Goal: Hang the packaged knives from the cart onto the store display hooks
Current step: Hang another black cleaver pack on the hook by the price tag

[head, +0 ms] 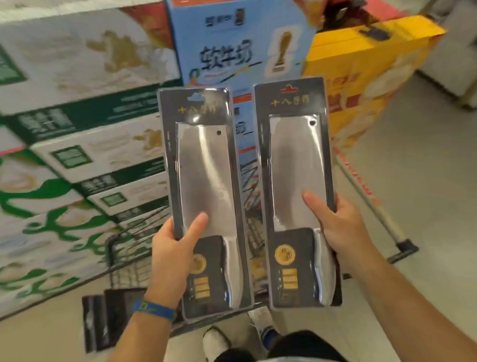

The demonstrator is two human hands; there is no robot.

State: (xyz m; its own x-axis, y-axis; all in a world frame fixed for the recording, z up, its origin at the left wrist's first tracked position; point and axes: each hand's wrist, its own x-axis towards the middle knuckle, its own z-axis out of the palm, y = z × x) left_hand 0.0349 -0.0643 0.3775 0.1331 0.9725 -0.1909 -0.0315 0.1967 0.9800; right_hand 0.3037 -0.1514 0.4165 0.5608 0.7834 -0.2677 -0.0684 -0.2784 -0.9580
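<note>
Store aisle, pale floor, with green-and-white cartons [53, 124] stacked high at far left. Lower down, more dark packs [110, 316] beside a wire cart [128, 257]; hard to tell whether on it or on the floor.

Next, left hand [174, 253], blue wristband [153, 308] at the wrist, clamped on the lower left edge of the left packaged knife [204, 183], thumb laid across the front near the blade's heel, fingers hidden behind. Pack held upright, hang slot at the top.

Behind the gap, a blue carton [242, 44].

Then the right packaged knife [296, 175], likewise upright, just beside the first and apart from it. Right hand [339, 224] gripping its lower right edge, thumb on the front, fingers behind.

Further right, a yellow carton [365, 63] and a slanted bar [358, 182] with red lettering.

No display hooks in view. Judged as the carrying step: both packs in hand, neither hung. Next move calls for turning toward the hooks, then lining up each top slot with a hook tip and sliding it on, probably one pack at a time.
</note>
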